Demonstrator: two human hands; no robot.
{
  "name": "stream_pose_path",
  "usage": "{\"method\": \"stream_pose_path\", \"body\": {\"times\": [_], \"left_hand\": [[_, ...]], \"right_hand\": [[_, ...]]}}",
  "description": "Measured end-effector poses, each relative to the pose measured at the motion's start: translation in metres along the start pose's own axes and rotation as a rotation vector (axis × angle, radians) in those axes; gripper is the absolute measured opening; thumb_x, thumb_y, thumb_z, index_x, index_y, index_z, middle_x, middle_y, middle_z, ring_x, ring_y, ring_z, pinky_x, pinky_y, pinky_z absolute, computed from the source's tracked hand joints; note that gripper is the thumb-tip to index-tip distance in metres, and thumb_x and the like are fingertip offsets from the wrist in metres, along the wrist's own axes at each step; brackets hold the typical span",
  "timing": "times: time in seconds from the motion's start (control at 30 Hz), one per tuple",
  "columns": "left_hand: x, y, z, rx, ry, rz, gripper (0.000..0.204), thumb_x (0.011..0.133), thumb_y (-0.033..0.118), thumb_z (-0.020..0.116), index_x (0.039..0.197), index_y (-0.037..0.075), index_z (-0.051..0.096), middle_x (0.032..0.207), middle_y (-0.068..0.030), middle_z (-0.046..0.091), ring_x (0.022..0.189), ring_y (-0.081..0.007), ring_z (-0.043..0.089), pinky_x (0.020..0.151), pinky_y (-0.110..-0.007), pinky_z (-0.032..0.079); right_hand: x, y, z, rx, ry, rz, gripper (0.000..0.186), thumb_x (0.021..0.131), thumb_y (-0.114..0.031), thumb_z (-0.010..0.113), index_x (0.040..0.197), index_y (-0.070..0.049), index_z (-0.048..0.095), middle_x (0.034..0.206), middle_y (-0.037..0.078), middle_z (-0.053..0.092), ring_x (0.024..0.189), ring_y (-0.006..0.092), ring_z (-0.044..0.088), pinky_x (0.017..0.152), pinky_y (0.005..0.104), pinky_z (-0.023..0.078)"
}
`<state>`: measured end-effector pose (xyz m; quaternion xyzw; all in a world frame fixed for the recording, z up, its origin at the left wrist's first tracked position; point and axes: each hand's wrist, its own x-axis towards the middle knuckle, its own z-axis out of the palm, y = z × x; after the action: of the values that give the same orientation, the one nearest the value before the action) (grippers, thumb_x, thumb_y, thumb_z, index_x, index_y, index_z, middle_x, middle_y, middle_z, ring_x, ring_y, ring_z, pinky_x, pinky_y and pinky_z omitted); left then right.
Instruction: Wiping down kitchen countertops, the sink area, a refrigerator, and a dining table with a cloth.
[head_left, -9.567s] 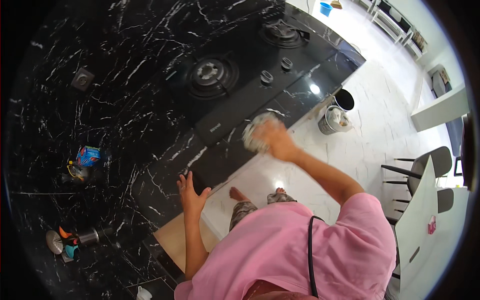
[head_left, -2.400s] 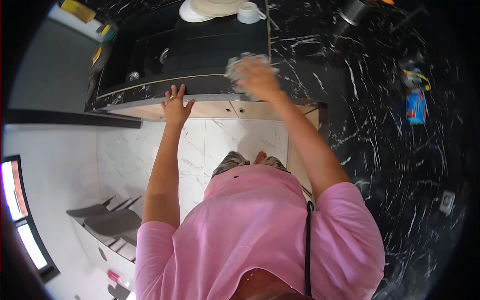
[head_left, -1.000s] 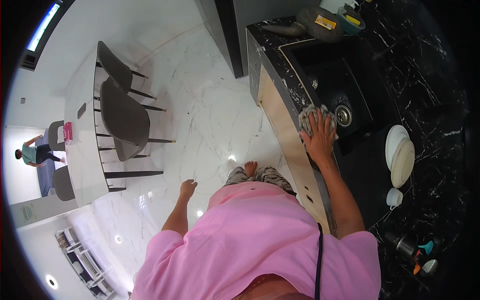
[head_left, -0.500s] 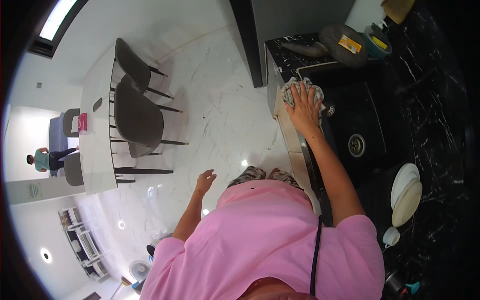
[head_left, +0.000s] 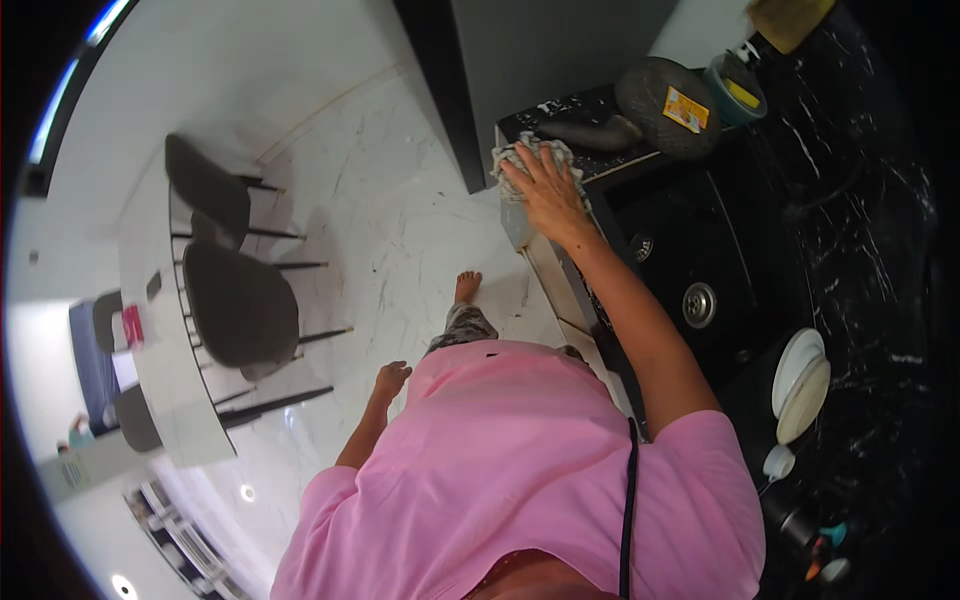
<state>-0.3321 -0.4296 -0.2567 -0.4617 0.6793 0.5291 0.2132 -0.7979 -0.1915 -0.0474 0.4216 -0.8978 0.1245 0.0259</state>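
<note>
We note the bare right hand spread over a crumpled grey-patterned cloth, one o'clock, on the black white-veined countertop's corner, presumably for even pressure; bare left hand, eight o'clock, half-open, seemingly empty.

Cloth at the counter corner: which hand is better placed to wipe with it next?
Right, likely: the right hand lies spread on the cloth, while the left hand hangs well apart from it.

No readable words or numbers, tiny print on an orange-and-white packet lying on a round dark stone, too small to make out, blurred greenish lettering on a pale panel at far left.
</note>
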Motion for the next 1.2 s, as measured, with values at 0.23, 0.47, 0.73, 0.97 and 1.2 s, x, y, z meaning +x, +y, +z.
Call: {"method": "stream_pose_path", "body": {"times": [0.23,0.47,0.73,0.97,1.2], "left_hand": [[0.124,0.211,-0.079,0.549,0.033,0.641,0.045,0.088,0.030,0.069,0.124,0.004,0.064,0.105,-0.0188,0.071,0.099,-0.0296,0.068,0.085,-0.038,0.052],[0.046,0.487,-0.013,0.380,-0.240,1.280,0.035,0.091,0.006,0.061,0.125,0.004,0.061,0.124,-0.0151,0.064,0.115,-0.0350,0.059,0.098,-0.038,0.047],[-0.028,0.513,0.141,0.669,-0.739,2.021,0.036,0.089,0.014,0.066,0.124,0.008,0.061,0.137,-0.0095,0.055,0.136,-0.0371,0.040,0.111,-0.048,0.034],[-0.025,0.495,0.192,0.824,-0.750,1.996,0.043,0.090,0.023,0.066,0.130,0.008,0.058,0.149,-0.0080,0.045,0.143,-0.0376,0.031,0.114,-0.053,0.026],[-0.038,0.488,0.190,0.818,-0.557,2.036,0.056,0.087,0.030,0.069,0.134,0.005,0.053,0.153,-0.0115,0.039,0.146,-0.0378,0.025,0.114,-0.055,0.025]], "right_hand": [[0.007,-0.015,-0.015,0.050,-0.041,0.165,0.068,0.086,-0.011,0.062,0.149,-0.027,0.039,0.159,0.004,0.025,0.147,0.0374,0.020,0.113,0.0608,0.026],[-0.127,-0.044,-0.036,0.045,0.043,0.696,0.064,0.091,-0.028,0.061,0.150,-0.027,0.037,0.161,0.002,0.022,0.149,0.0366,0.016,0.114,0.0617,0.023],[-0.288,-0.073,-0.035,-0.248,0.246,1.411,0.060,0.096,-0.046,0.053,0.151,-0.027,0.036,0.161,0.004,0.024,0.146,0.0404,0.020,0.112,0.0643,0.023],[-0.330,-0.078,-0.021,-0.351,0.404,1.722,0.058,0.099,-0.049,0.046,0.151,-0.027,0.035,0.160,0.005,0.026,0.144,0.0424,0.023,0.109,0.0688,0.023],[-0.438,-0.071,-0.050,-0.352,0.392,1.829,0.058,0.099,-0.051,0.043,0.151,-0.026,0.036,0.160,0.006,0.026,0.144,0.0421,0.023,0.107,0.0701,0.024]]}}
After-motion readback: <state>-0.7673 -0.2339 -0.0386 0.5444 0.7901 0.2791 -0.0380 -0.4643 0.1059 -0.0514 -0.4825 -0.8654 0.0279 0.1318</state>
